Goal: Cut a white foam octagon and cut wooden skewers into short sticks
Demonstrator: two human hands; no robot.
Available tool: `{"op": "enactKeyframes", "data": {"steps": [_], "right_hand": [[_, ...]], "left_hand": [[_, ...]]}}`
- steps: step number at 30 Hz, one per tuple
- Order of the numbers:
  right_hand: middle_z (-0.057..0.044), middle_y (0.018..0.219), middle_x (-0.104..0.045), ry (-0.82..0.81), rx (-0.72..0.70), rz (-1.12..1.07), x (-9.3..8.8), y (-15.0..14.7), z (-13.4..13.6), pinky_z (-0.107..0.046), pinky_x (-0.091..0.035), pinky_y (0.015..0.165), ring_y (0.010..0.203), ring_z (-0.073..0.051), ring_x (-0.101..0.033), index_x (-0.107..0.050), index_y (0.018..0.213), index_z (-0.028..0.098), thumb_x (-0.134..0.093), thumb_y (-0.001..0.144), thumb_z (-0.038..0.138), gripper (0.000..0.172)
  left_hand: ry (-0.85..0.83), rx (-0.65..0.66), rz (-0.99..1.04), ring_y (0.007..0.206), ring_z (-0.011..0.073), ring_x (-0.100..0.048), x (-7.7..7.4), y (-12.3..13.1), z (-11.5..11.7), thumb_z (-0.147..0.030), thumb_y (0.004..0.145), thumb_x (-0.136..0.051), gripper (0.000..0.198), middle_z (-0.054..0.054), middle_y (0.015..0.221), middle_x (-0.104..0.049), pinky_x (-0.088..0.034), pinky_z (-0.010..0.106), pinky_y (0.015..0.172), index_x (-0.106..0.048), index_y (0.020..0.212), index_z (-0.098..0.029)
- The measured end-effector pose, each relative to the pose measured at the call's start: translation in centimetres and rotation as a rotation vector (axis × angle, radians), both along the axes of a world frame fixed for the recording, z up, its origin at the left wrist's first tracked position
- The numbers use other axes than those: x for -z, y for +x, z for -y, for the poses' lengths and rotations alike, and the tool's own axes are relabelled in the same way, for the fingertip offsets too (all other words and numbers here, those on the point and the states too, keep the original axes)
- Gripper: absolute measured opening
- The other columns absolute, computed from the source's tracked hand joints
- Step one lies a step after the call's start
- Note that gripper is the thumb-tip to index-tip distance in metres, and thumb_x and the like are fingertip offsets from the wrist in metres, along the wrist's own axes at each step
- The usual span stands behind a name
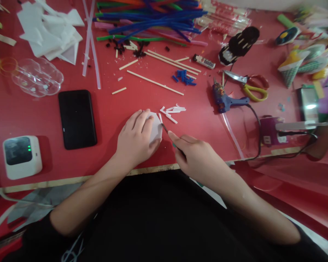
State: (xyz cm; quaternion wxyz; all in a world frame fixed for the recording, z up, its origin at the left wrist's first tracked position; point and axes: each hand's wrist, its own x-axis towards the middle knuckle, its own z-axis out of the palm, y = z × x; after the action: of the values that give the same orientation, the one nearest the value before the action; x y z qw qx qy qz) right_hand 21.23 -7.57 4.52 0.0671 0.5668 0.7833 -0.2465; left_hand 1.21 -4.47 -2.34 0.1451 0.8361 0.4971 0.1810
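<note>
My left hand presses a small white piece of foam or card against the red table, fingers over its far side and thumb along its near edge. In my right hand is a thin-bladed craft knife, its handle mostly hidden in my fist. The tip meets the right edge of the white piece, where a narrow strip stands slightly apart. Just beyond lies a small heap of cut white strips.
A black phone and a white device lie left. Wooden sticks and blue bits lie beyond my hands. A corded glue gun and scissors are right. Pipe cleaners and white scraps sit far back.
</note>
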Motion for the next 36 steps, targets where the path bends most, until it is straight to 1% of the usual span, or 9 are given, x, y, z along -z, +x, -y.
{"op": "enactKeyframes", "data": {"steps": [9,11,14,16,19,22,27,31,36], "right_hand": [[-0.009,0.092,-0.067,0.109,0.178,-0.229,2.9,0.8,2.7,-0.029,-0.048,0.064,0.072,-0.017,-0.063,-0.055,0.147,0.012,-0.043,0.094,0.018,0.054],[-0.007,0.089,-0.066,0.134,0.231,-0.277,3.3,1.1,2.9,-0.029,-0.05,0.066,0.072,-0.016,-0.062,-0.057,0.146,0.013,-0.044,0.095,0.019,0.053],[-0.005,0.086,-0.065,0.253,0.315,-0.284,3.4,1.5,2.8,-0.03,-0.051,0.067,0.07,-0.016,-0.06,-0.058,0.144,0.016,-0.047,0.095,0.02,0.051],[-0.005,0.084,-0.064,0.319,0.346,-0.271,3.4,1.8,2.6,-0.031,-0.052,0.068,0.07,-0.016,-0.06,-0.057,0.146,0.02,-0.047,0.095,0.02,0.052],[-0.004,0.084,-0.063,0.35,0.343,-0.27,3.4,2.1,2.2,-0.031,-0.051,0.067,0.069,-0.016,-0.059,-0.057,0.147,0.024,-0.049,0.096,0.021,0.052],[-0.004,0.086,-0.064,0.353,0.324,-0.3,3.7,2.3,1.8,-0.03,-0.051,0.067,0.07,-0.016,-0.059,-0.059,0.144,0.024,-0.05,0.095,0.021,0.05],[-0.004,0.087,-0.065,0.338,0.359,-0.369,4.2,2.3,1.3,-0.031,-0.051,0.065,0.071,-0.015,-0.06,-0.06,0.142,0.02,-0.052,0.094,0.023,0.048],[-0.005,0.095,-0.068,0.182,0.511,-0.482,4.2,2.3,1.4,-0.029,-0.051,0.06,0.07,-0.015,-0.063,-0.055,0.144,0.019,-0.058,0.092,0.028,0.054],[-0.006,0.094,-0.069,0.021,0.595,-0.652,4.2,2.1,1.3,-0.032,-0.053,0.065,0.074,-0.016,-0.066,-0.062,0.132,0.017,-0.057,0.093,0.028,0.04]], "left_hand": [[-0.023,0.008,-0.014,0.142,0.0403,-0.045,-0.1,-0.2,-0.2,-0.034,0.086,-0.062,0.06,0.023,0.151,-0.052,-0.039,0.055,0.117,-0.053,0.138,-0.007],[-0.038,0.045,-0.027,0.146,0.0416,-0.039,-0.4,-0.6,-0.5,-0.031,0.083,-0.063,0.06,0.02,0.154,-0.05,-0.03,0.061,0.121,-0.053,0.139,-0.009],[-0.026,0.088,-0.062,0.153,0.0436,-0.025,-1.3,-1.5,-0.6,-0.021,0.078,-0.059,0.058,0.012,0.158,-0.048,-0.005,0.073,0.122,-0.057,0.136,-0.018],[-0.027,0.095,-0.054,0.155,0.0427,-0.021,-1.9,-1.9,-0.5,-0.017,0.073,-0.056,0.066,0.009,0.16,-0.045,0.001,0.073,0.121,-0.054,0.139,-0.022],[-0.019,0.025,0.001,0.153,0.0404,-0.026,-2.2,-2.1,-0.2,-0.021,0.076,-0.057,0.072,0.011,0.161,-0.044,-0.006,0.068,0.123,-0.044,0.147,-0.021],[0.016,-0.076,0.005,0.15,0.0407,-0.032,-1.6,-2.1,-0.5,-0.03,0.085,-0.058,0.066,0.017,0.157,-0.046,-0.016,0.064,0.123,-0.042,0.147,-0.015],[-0.003,-0.126,-0.044,0.152,0.0439,-0.029,-0.5,-2.4,-2.2,-0.036,0.093,-0.058,0.063,0.026,0.158,-0.042,-0.028,0.062,0.12,-0.042,0.147,-0.008],[-0.022,-0.095,-0.076,0.147,0.0414,-0.039,-0.5,-3.0,-2.9,-0.035,0.095,-0.056,0.053,0.023,0.155,-0.048,-0.036,0.058,0.119,-0.05,0.142,-0.009],[0.031,-0.098,-0.106,0.129,0.0373,-0.055,-0.8,-3.0,-3.0,-0.034,0.097,-0.056,0.037,0.015,0.141,-0.062,-0.046,0.054,0.109,-0.064,0.128,-0.016]]}}
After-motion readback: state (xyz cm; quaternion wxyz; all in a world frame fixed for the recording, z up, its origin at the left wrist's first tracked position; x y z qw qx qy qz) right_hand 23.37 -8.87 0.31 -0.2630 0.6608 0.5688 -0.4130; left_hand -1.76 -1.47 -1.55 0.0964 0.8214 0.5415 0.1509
